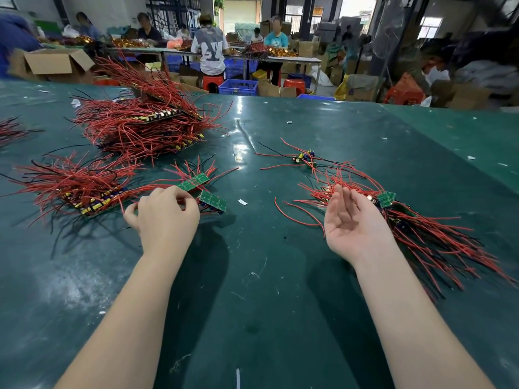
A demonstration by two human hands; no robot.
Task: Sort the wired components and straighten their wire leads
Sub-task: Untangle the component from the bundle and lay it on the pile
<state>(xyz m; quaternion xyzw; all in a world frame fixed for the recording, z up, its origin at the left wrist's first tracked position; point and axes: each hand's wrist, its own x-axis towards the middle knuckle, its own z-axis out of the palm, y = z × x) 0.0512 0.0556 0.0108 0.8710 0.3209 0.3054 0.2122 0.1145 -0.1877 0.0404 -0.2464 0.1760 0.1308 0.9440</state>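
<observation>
Small green circuit boards with red and black wire leads lie in heaps on the green table (pixel 252 276). My left hand (pixel 165 217) is knuckles up with curled fingers, pinching red leads next to two loose green boards (pixel 194 182) (pixel 213 201). My right hand (pixel 354 220) is palm up with relaxed fingers and holds nothing. It sits at the near-left edge of a fanned bundle of wired boards (pixel 421 237), whose leads trail to the right.
A tall heap of wired boards (pixel 140 127) sits at the back left, and a flatter stack (pixel 84 192) lies left of my left hand. A few loose components (pixel 304 158) lie mid-table. Past the table's far edge, people work at benches among cardboard boxes and blue crates.
</observation>
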